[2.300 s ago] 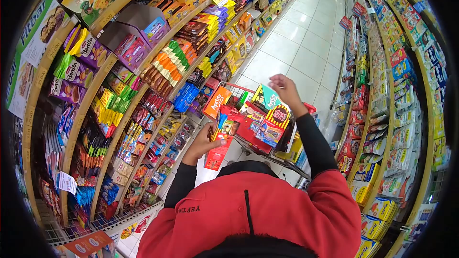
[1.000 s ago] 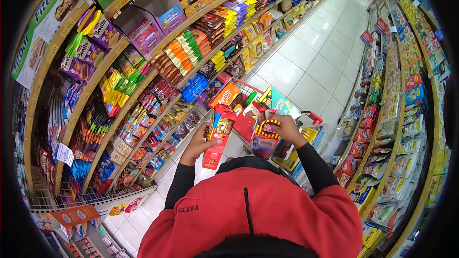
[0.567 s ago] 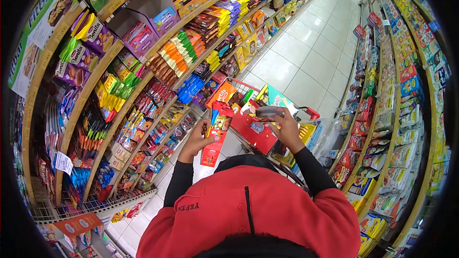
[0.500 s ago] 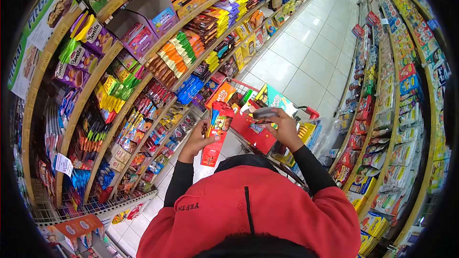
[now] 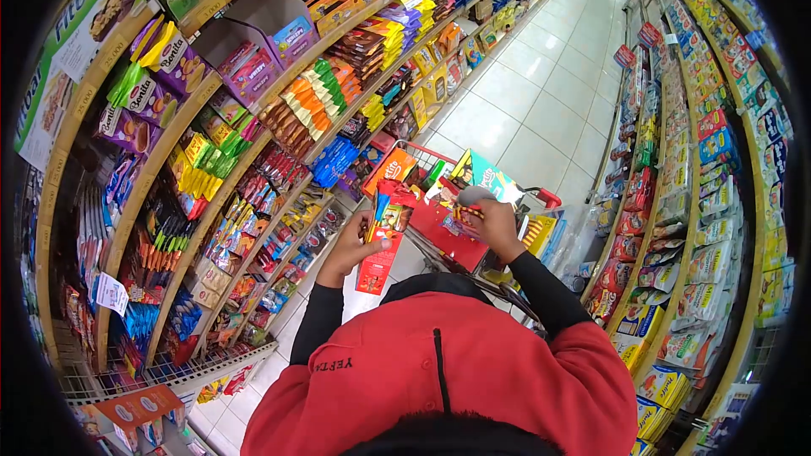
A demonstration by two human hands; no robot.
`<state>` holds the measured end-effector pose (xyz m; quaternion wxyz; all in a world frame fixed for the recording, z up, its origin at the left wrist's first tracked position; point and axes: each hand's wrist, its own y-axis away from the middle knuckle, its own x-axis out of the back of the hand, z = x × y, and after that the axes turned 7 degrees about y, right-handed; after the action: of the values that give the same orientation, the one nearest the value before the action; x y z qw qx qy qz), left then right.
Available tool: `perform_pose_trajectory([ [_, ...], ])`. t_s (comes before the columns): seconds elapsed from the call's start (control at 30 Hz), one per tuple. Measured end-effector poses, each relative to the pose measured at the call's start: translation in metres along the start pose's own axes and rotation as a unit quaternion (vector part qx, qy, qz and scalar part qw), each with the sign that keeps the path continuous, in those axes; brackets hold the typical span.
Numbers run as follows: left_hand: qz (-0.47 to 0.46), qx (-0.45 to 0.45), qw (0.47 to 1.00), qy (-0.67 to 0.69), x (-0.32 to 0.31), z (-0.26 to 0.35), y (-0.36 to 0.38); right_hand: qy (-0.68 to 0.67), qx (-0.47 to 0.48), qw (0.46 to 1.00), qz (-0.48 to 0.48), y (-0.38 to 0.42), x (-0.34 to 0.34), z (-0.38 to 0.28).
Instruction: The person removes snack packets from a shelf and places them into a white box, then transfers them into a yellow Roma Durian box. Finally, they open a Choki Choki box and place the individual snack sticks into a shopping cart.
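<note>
Left shelves [image 5: 169, 160]: curved wooden tiers are seen down the left side, packed with snack packets and boxes; purple boxes sit near the top, orange and green packets in the middle.
Left hand [image 5: 353, 245]: it is closed around a bundle of packs, thumb across the front, fingers wrapped behind.
Bundle [image 5: 384, 232]: a long red pack with a few smaller packets stacked on it is held upright and slightly tilted, just left of the cart's near edge, above the floor and level with the lower shelves.
Cart [image 5: 549, 197]: a red-rimmed wire cart stands in the aisle ahead of the person, filled with goods; an orange box [image 5: 390, 171] leans at its left end and a teal box [image 5: 490, 177] stands near the middle.
Right hand [image 5: 490, 224]: it is held over the cart's middle, fingers curled down onto a small packet [image 5: 470, 199] with a grey top; how firmly it is clamped cannot be told, as most of the packet is hidden by the hand.
Floor [image 5: 541, 110]: white tiles run up the aisle.
Right shelves [image 5: 693, 186]: rows of bagged goods are stacked along the right side.
</note>
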<state>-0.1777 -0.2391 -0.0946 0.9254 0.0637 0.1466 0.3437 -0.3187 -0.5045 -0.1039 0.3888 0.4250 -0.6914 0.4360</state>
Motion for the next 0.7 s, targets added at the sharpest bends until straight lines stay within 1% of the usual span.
perform_pose_trajectory([
  [0.07, -0.004, 0.002, 1.0, 0.001, 0.001, 0.001, 0.0, -0.051, -0.128, 0.99, 0.009, 0.003, 0.004, 0.004],
  [0.1, -0.004, 0.001, 1.0, 0.0, 0.002, -0.001, 0.0, -0.066, -0.105, 0.99, 0.064, 0.008, -0.005, 0.017],
  [0.13, -0.003, 0.0, 1.0, -0.001, 0.003, -0.002, 0.0, -0.066, -0.105, 0.99, 0.063, 0.009, 0.0, 0.023],
  [0.2, -0.009, -0.006, 1.0, -0.002, 0.004, -0.004, -0.001, -0.124, -0.191, 0.974, 0.006, 0.01, 0.011, 0.028],
  [0.23, -0.017, -0.012, 1.0, -0.004, 0.004, -0.005, -0.002, -0.168, -0.182, 0.967, 0.049, 0.009, 0.019, 0.025],
  [0.27, -0.018, -0.012, 1.0, -0.004, 0.004, -0.007, -0.003, -0.168, -0.183, 0.967, 0.049, 0.008, 0.024, 0.025],
  [0.33, -0.033, -0.093, 0.994, -0.054, -0.002, -0.002, -0.004, -0.248, -0.172, 0.943, 0.138, 0.001, 0.037, 0.024],
  [0.37, -0.035, -0.091, 0.995, 0.006, -0.012, 0.006, 0.0, -0.247, -0.172, 0.943, 0.139, -0.002, 0.049, 0.021],
  [0.4, -0.036, -0.091, 0.995, 0.005, -0.014, 0.007, -0.001, -0.322, -0.199, 0.908, 0.177, -0.007, 0.072, 0.009],
  [0.43, -0.025, -0.152, 0.986, -0.069, -0.015, 0.007, -0.001, -0.395, -0.223, 0.865, 0.213, -0.011, 0.091, -0.001],
  [0.47, -0.012, -0.212, 0.967, -0.142, -0.016, 0.008, -0.001, -0.396, -0.224, 0.865, 0.214, -0.015, 0.104, -0.006],
  [0.5, 0.001, -0.222, 0.959, -0.177, -0.021, 0.015, 0.001, -0.463, -0.193, 0.827, 0.254, -0.019, 0.115, -0.01],
  [0.53, 0.001, -0.221, 0.959, -0.178, -0.022, 0.013, 0.001, -0.527, -0.16, 0.782, 0.292, -0.021, 0.125, -0.015],
  [0.6, 0.019, -0.309, 0.925, -0.22, -0.024, 0.009, 0.0, -0.532, -0.144, 0.778, 0.303, -0.027, 0.147, -0.037],
  [0.63, 0.027, -0.31, 0.918, -0.248, -0.026, 0.014, 0.004, -0.536, -0.127, 0.774, 0.312, -0.029, 0.154, -0.049],
  [0.67, 0.026, -0.309, 0.918, -0.249, -0.027, 0.015, 0.004, -0.536, -0.128, 0.774, 0.313, -0.029, 0.158, -0.058],
  [0.7, 0.026, -0.321, 0.914, -0.247, -0.029, 0.015, 0.003, -0.533, -0.102, 0.788, 0.292, -0.026, 0.161, -0.068],
])
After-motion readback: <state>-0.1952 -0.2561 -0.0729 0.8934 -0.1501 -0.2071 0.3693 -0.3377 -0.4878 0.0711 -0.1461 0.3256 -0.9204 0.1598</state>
